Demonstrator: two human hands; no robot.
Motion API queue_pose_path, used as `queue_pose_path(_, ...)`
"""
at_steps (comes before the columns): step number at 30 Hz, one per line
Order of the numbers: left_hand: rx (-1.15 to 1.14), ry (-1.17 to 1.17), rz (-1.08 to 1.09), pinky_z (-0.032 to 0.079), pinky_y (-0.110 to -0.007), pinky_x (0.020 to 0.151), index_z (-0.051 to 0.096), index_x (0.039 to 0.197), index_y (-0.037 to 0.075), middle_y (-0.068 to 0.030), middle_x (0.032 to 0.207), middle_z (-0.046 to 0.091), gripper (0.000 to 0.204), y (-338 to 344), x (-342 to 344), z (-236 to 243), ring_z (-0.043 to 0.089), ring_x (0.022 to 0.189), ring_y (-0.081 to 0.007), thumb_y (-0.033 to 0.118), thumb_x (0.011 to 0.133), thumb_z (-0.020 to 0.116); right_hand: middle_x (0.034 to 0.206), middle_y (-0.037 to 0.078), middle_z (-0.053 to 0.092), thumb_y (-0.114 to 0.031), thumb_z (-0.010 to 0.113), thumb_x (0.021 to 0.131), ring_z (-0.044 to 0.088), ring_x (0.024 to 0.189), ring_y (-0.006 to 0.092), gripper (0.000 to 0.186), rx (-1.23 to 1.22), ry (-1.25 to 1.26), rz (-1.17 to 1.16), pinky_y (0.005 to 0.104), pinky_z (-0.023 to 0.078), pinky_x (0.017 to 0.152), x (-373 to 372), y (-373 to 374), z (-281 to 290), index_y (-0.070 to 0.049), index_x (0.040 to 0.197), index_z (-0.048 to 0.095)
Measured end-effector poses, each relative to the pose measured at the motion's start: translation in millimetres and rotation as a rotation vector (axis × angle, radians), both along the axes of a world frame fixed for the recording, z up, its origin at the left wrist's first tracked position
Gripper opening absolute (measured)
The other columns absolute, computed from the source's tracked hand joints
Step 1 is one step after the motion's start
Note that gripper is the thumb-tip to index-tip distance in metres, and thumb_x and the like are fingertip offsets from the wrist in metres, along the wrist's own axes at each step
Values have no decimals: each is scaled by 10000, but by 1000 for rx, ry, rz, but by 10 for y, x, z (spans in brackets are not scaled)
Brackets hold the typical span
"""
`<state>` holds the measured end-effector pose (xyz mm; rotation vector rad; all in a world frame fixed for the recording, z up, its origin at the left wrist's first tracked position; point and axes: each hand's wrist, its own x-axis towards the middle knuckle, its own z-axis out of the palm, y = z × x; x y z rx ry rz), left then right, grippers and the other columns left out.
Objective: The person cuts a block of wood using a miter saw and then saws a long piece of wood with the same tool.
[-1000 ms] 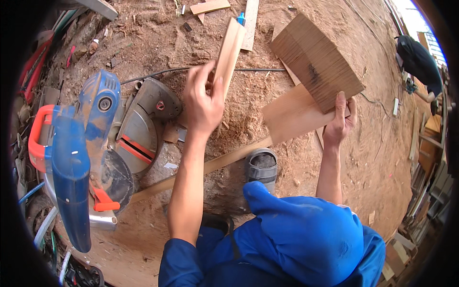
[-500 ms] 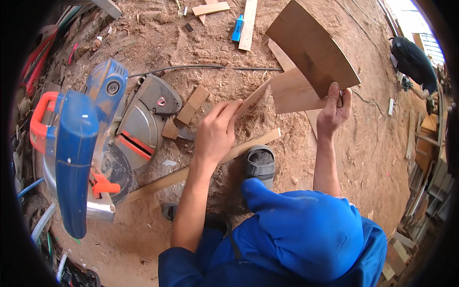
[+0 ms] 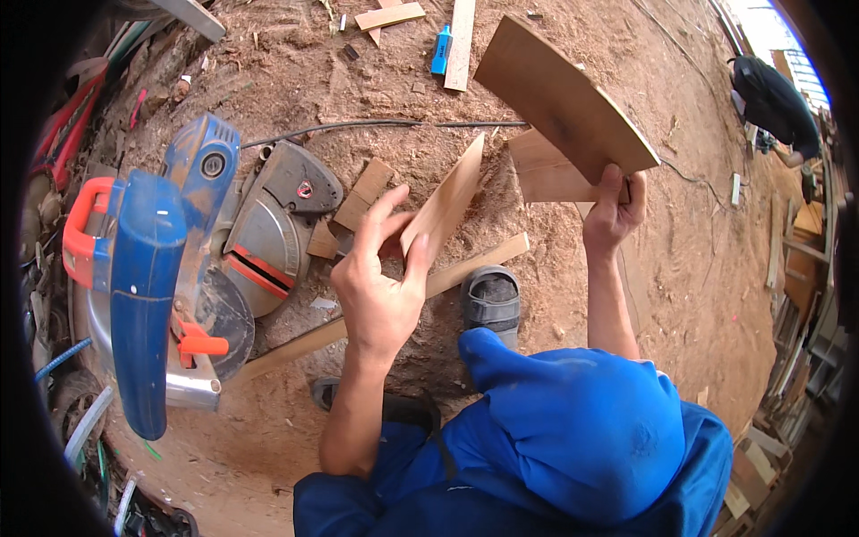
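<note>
My left hand (image 3: 380, 286) grips the lower end of a thin, light wooden board (image 3: 455, 199), with the thumb on its near face and the fingers behind. That board stands tilted, its far end pointing up and away. To the right, my right hand (image 3: 616, 215) pinches the near corner of a wider, darker brown board (image 3: 564, 100), held raised. A paler wooden board (image 3: 546, 172) shows partly beneath the dark one; whether the right hand also holds it I cannot tell.
A blue miter saw (image 3: 148, 268) with an orange handle stands at the left, small wood blocks (image 3: 362, 197) beside it. A long wooden strip (image 3: 474, 264) lies by my sandal (image 3: 491, 300). A black cable (image 3: 385, 123) crosses the sawdust-covered ground. A blue marker (image 3: 441, 49) lies farther off. Another person (image 3: 774, 112) bends at the far right.
The board in my left hand has come away from the other boards, moving left and tilting more upright. My left hand has turned, its thumb now showing. The right hand's dark board has shifted slightly left.
</note>
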<state>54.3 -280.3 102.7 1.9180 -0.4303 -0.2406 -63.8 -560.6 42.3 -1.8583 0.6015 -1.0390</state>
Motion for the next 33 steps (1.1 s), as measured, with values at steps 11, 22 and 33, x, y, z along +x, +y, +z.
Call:
queue_pose_path(11,-178,74,80,557,-320,698,627,1230,37,-103,1092,718,431,-556,507,146,681,841,-180,19,832,789,1455,289,553,-199,521,1088,556,1356,367,307,-274,-44,237,444,508,1038,-6,361,19,13,1306,569)
queue_pose_path(22,-571,393,-7,564,-294,881,629,1349,17,-98,1136,685,394,-583,549,-45,678,991,-165,30,955,615,1472,269,548,-210,652,1024,528,1383,351,292,4,-64,281,472,435,1123,-58,180,86,-5,1233,661)
queue_pose_path(33,-676,476,-34,538,-227,795,641,1283,-54,-56,1070,714,288,-425,618,-121,648,904,-73,19,1006,607,1409,265,602,-81,796,891,594,1315,366,285,-1,-6,364,475,491,1071,-63,46,200,-35,1161,721)
